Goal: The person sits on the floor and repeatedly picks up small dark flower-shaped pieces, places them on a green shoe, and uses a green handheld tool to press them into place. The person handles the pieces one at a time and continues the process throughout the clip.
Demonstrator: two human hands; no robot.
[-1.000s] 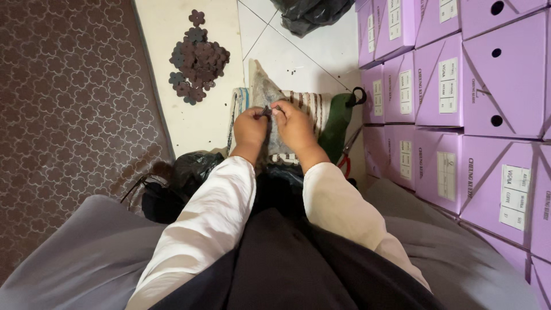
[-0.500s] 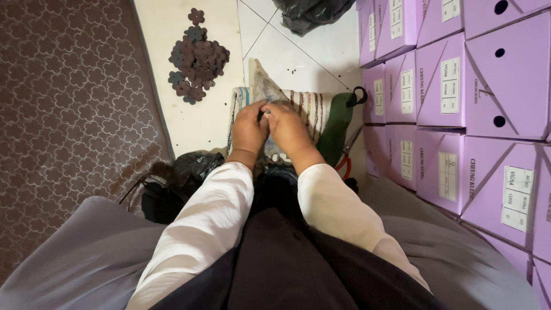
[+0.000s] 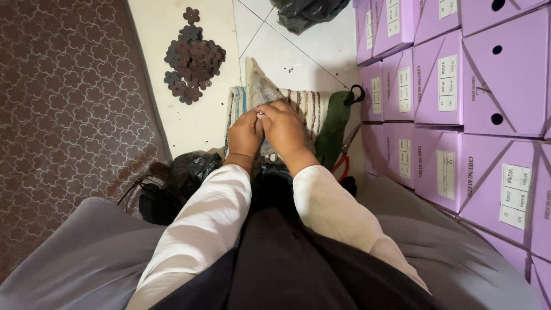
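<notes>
Two surfaces, patterned rug [image 3: 69,115], white tiles [image 3: 287,57] (lilac boxes [image 3: 459,86] beside)

— What sits between the fingertips?

— A tiny dark piece [image 3: 261,113], pinched where the left hand [image 3: 244,135] and right hand [image 3: 285,131] meet; too small to tell its shape.

— And where is it?

— Held just above a striped woven cloth [image 3: 304,106] with a grey crumpled part, lying on the tiled floor [image 3: 275,51]

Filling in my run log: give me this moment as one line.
left hand and right hand: together, pinching a tiny item | below: striped cloth | floor: pile of flower cutouts
</notes>
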